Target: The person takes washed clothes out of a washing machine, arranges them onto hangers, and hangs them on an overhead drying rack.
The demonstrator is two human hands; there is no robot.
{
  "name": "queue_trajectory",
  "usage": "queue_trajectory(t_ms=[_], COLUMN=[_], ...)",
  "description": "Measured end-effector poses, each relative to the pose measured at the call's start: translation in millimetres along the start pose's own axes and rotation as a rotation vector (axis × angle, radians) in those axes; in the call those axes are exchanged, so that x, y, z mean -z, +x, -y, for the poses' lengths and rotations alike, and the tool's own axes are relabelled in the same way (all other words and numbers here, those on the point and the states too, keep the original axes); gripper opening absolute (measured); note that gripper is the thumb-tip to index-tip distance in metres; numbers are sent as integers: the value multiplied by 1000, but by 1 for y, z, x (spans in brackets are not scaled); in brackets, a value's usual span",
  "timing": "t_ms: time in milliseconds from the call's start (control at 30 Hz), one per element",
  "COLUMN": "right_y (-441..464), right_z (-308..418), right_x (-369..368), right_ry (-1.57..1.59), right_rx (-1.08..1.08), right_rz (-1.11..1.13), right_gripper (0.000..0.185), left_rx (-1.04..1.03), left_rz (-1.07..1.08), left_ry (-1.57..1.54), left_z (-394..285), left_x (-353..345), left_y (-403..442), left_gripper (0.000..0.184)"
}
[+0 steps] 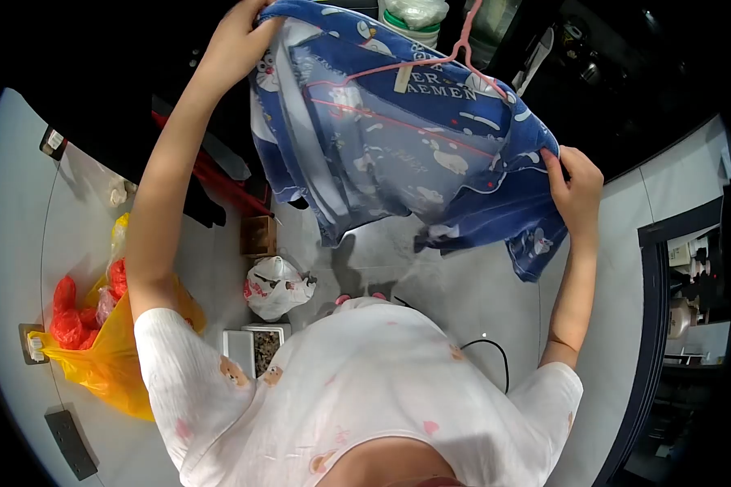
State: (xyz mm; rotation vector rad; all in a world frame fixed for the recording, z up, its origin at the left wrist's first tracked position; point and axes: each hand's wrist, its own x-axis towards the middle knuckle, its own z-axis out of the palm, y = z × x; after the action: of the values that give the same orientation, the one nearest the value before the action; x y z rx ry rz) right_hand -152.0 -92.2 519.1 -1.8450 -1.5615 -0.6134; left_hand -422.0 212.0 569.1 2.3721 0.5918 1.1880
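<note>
1. The left hand (pixel 234 47) has its grip closed on one upper corner of the blue printed garment (pixel 406 180).
2. The right hand (pixel 578 191) grips the opposite edge, thumb showing on top.
3. The garment hangs spread between both hands, above the grey floor (pixel 471 296), with a pink hanger (pixel 464 39) inside (its neck rises past the fabric).
4. Below, a white plastic bag (pixel 274 288) sits near a wooden box (pixel 257 236).
</note>
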Motion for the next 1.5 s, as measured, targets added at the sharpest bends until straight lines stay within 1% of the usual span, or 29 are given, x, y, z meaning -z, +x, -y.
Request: queue_trajectory(t_ms=[33, 133, 200, 233, 267, 333, 400, 433, 467, 533, 567, 600, 667, 767, 833, 867, 900, 933, 1000, 1033, 1100, 1133, 1200, 1267, 1367, 1400, 1433, 1467, 1500], right_y=[0, -4, -8, -11, -15, -20, -25, -28, -33, -38, -41, -43, -43, -41, -40, -39, -41, -41, -33, -32, -27, -25, -23, -21, -19, -18, -17, -17, -16], right_z=[-2, 0, -2, -2, -4, -7, -10, -12, -10, -8, -13, -17, -22, -24, -33, -33, -40, -42, -33, -33, -25, -28, -23, -20, -15, -13, -10, -6, -4], right_x=[-1, 0, -6, -10, -13, -19, -19, -18, -17, -11, -7, -5, 0, 11, 19, 25, 27, 26, 34, 34, 38, 38, 39, 40, 37, 34, 33, 34, 36], right_ry=[15, 29, 48, 58, 75, 111, 193, 232, 242, 252, 240, 226, 198, 221, 185, 152, 95, 79, 138, 150, 204, 226, 296, 268, 226, 213, 215, 211, 208], right_rx=[-20, -122, -182, -214, -233, -267, -217, -191, -230, -299, -360, -353, -337, -253, -161, -135, -41, -17, 8, 7, 13, 52, 1, -2, -47, -68, -93, -103, -113], right_rz=[5, -11, -58, -84, -101, -136, -202, -237, -227, -232, -157, -165, -182, -178, -147, -106, -88, -94, -94, -100, -83, -84, -60, -100, -212, -258, -281, -264, -247], right_gripper=[21, 21, 21, 21, 21, 21, 23, 23, 24, 26, 25, 25, 25, 24, 23, 25, 29, 33, 35, 34, 28, 24, 21, 21, 21, 21, 21, 22, 22], left_rx=[-282, 91, 25, 46, 12, -50, -263, -478, -581, -296, -335, -307, -314, -301, -291, -342, -281, -232, -254, -176, -109, -62, -154, -125, -264, -268, -311, -351, -445], left_rz=[-60, 167, 322, 357, 429, 663, 520, 157, -50, 294, 250, 230, 280, 299, 432, 407, 491, 582, 695, 795, 882, 962, 1056, 936, 629, 519, 483, 448, 305], left_ry=[341, 99, -104, -89, -64, -72, 46, 226, 394, 144, 209, 163, 50, -174, -224, -362, -384, -400, -449, -509, -575, -540, -534, -457, -70, -32, 68, 169, 319], left_z=[3, -7, -13, -22, -30, -57, -51, -38, -35, -13, -12, -12, -12, -8, -10, -11, -18, -25, -23, -27, -30, -35, -26, -29, -72, -80, -91, -98, -100], left_x=[2, 6, 3, 0, -5, -8, -19, -28, -32, -46, -47, -48, -43, -41, -32, -31, -23, -14, -10, -9, -12, -7, -5, 4, 21, 21, 24, 25, 16], left_y=[5, 4, -7, -14, -18, -31, -34, -29, -23, -29, -32, -33, -31, -31, -32, -34, -33, -31, -23, -18, -11, -8, 4, 10, 1, -7, -15, -24, -34], left_gripper=[6, 9, 18, 21, 25, 28, 31, 31, 29, 25, 23, 20, 17, 16, 18, 21, 18, 18, 23, 24, 30, 32, 31, 29, 25, 28, 31, 33, 31])
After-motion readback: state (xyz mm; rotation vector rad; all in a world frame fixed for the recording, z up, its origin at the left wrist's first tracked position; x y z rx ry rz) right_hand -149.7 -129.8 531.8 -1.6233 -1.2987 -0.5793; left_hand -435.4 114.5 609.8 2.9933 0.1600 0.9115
